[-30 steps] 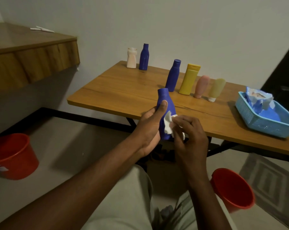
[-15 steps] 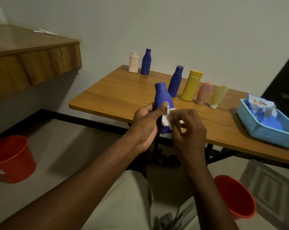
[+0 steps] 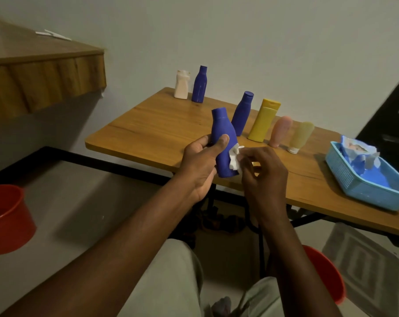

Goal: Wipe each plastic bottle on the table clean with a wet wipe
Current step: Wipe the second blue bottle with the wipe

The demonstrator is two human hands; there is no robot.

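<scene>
One wide-angle camera sits on the person's head and faces forward and down. Both forearms (image 3: 125, 248) enter from the bottom edge and reach the left hand (image 3: 198, 165) and right hand (image 3: 264, 175), close to the lens, with the blue bottle (image 3: 223, 133) and wipe (image 3: 234, 160) near mid-frame. Beyond them the table (image 3: 161, 131) runs slanting toward the wall (image 3: 239, 42), its right end cut off. Knees (image 3: 171, 275) fill the bottom; a red bucket (image 3: 6, 220) sits at the left edge

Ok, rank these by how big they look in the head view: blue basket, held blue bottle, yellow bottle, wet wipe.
1. blue basket
2. held blue bottle, though it is nearer the camera than the yellow one, so its true size is unsure
3. yellow bottle
4. wet wipe, crumpled small
</scene>
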